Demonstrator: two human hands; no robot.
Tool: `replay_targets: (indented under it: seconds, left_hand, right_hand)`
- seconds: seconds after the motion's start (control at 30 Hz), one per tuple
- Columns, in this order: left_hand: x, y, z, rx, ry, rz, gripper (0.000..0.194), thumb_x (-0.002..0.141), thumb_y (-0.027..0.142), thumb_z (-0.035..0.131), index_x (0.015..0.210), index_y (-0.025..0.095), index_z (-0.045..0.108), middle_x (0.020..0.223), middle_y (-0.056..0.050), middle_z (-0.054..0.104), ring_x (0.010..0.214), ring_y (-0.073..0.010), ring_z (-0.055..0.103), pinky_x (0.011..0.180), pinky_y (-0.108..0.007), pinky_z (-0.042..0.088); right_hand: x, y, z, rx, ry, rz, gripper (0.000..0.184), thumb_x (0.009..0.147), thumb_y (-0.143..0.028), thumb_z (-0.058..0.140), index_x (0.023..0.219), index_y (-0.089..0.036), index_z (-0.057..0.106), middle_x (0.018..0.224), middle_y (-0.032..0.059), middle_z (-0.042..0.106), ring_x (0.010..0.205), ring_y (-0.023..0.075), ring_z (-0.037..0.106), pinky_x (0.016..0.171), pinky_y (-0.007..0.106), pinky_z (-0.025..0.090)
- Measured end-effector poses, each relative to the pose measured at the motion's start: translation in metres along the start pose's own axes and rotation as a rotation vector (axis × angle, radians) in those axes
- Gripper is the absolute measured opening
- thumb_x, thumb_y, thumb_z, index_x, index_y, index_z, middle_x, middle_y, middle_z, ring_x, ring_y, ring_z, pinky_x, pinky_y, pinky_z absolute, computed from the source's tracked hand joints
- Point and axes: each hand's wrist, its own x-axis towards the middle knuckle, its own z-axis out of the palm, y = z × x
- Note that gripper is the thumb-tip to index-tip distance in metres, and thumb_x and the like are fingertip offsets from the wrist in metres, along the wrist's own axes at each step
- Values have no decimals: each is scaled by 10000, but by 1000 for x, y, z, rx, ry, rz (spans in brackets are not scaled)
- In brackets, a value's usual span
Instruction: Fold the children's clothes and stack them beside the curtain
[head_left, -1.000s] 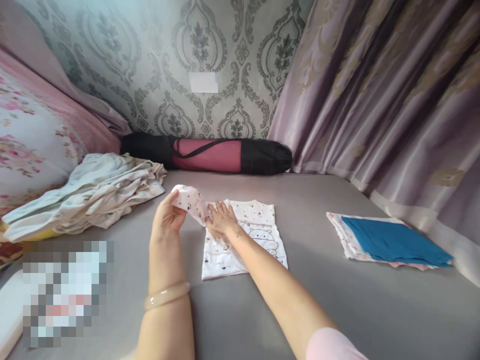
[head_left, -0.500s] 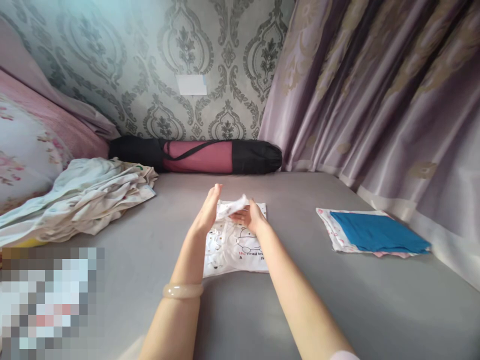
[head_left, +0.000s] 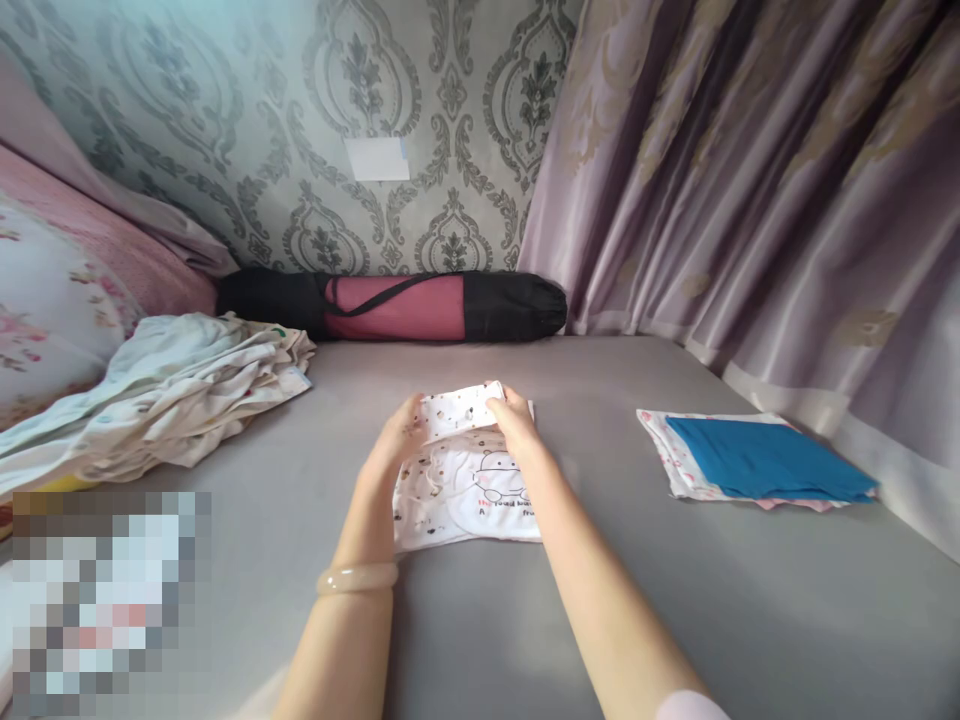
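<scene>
Small white cotton garment with tiny scattered prints and a black line-drawn animal (head_left: 457,510) lies in the middle of the scene, between the forearms, its far part lifted as a loose printed flap (head_left: 459,412). Left hand (head_left: 402,432) closes on the flap's left end, exact thumb placement hard to read; right hand (head_left: 514,416) pinches the right end, thumb on top, fingers mostly hidden behind. Holding both ends probably keeps the flap level and stretched out; the near part lies on the surface, a bit rumpled at left, drawing and lettering facing up, partly covered by the right forearm. Off-white bangle (head_left: 357,579) on left forearm, pale pink sleeve (head_left: 688,706) at the near edge on the right. Well apart at right: flat blue folded cloth (head_left: 765,460) on top of white cloth with pink print (head_left: 655,452), edges roughly lined up, so likely stacked on purpose. Far left: loose heap of crumpled pale fabric (head_left: 195,390), seemingly just dumped, against white floral bedding (head_left: 45,310). Near left: pixelated patch (head_left: 112,590), contents unreadable. Surface is smooth grey fabric (head_left: 600,600), apparently a bed. Long black and maroon cylindrical bag with a strap (head_left: 405,308) lies along the far edge, probably parked by the wall to be out of the way. Behind it, grey damask wallpaper (head_left: 450,90) with a small white rectangular card (head_left: 377,159); shiny mauve curtain with gold motifs (head_left: 712,180) hangs down the right side.
</scene>
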Motion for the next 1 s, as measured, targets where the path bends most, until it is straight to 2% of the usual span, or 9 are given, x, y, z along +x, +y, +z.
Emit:
replay_targets:
  seconds: [0.07, 0.17, 0.37, 0.6, 0.73, 0.83, 0.93, 1.0]
  left_hand:
    - [-3, 1, 4, 173, -81, -20, 694, 735, 122, 550, 1413, 206, 425, 1440, -144, 487, 1351, -296, 420, 1102, -457, 310]
    - [-7, 7, 4, 359, -148, -69, 722, 771, 116, 489, 1471, 211, 340, 1494, -140, 410, 1428, -307, 280, 1133, -539, 215]
    - [-9, 11, -1, 448, -206, -134, 734, 791, 118, 425, 1503, 210, 275, 1532, -117, 347, 1455, -289, 195, 1147, -559, 168]
    - [-9, 6, -6, 409, -138, -133, 641, 797, 141, 481, 1428, 209, 392, 1461, -162, 454, 1428, -327, 271, 1119, -577, 206]
    - [-8, 14, -7, 353, 9, -102, 475, 855, 224, 490, 1327, 171, 490, 1360, -192, 549, 1311, -332, 462, 1052, -498, 353]
    - [-7, 23, 3, 293, 91, 49, 434, 896, 211, 427, 1319, 155, 503, 1327, -176, 578, 1254, -283, 524, 1038, -414, 391]
    - [-7, 26, 21, 350, 15, 176, 458, 890, 143, 392, 1333, 153, 506, 1381, -153, 541, 1329, -267, 446, 1106, -415, 319]
    - [-9, 24, 32, 442, -43, 180, 469, 902, 145, 376, 1358, 128, 484, 1446, -164, 472, 1389, -289, 357, 1139, -454, 255]
  right_hand:
    - [0, 1, -4, -154, 44, 4, 498, 726, -176, 451, 1191, -173, 630, 1027, 39, 721, 937, 187, 671, 793, 248, 524]
    - [3, 8, -7, -306, 65, 24, 516, 692, -158, 475, 1179, -193, 639, 1049, 51, 720, 969, 208, 665, 820, 262, 510]
    - [13, 22, -13, -447, 69, -25, 628, 721, -139, 508, 1347, -183, 531, 1133, 89, 700, 1049, 228, 641, 889, 297, 484]
    - [6, 17, -21, -614, 19, -81, 575, 809, -128, 445, 1382, -163, 471, 1234, 106, 649, 1150, 236, 581, 958, 326, 445]
    - [-7, 3, -14, -764, 34, -256, 569, 860, -91, 351, 1426, -100, 411, 1393, 151, 518, 1315, 245, 429, 1084, 367, 331]
    - [-17, -1, 2, -846, -81, -452, 519, 924, -136, 289, 1425, -85, 416, 1489, 148, 410, 1402, 237, 304, 1156, 411, 200]
    - [-25, 3, 20, -903, -249, -556, 512, 972, -227, 258, 1442, -79, 398, 1540, 133, 332, 1453, 244, 189, 1180, 465, 76]
    - [-30, 10, 28, -942, -298, -570, 527, 977, -240, 243, 1462, -74, 367, 1551, 126, 310, 1461, 234, 165, 1181, 464, 46]
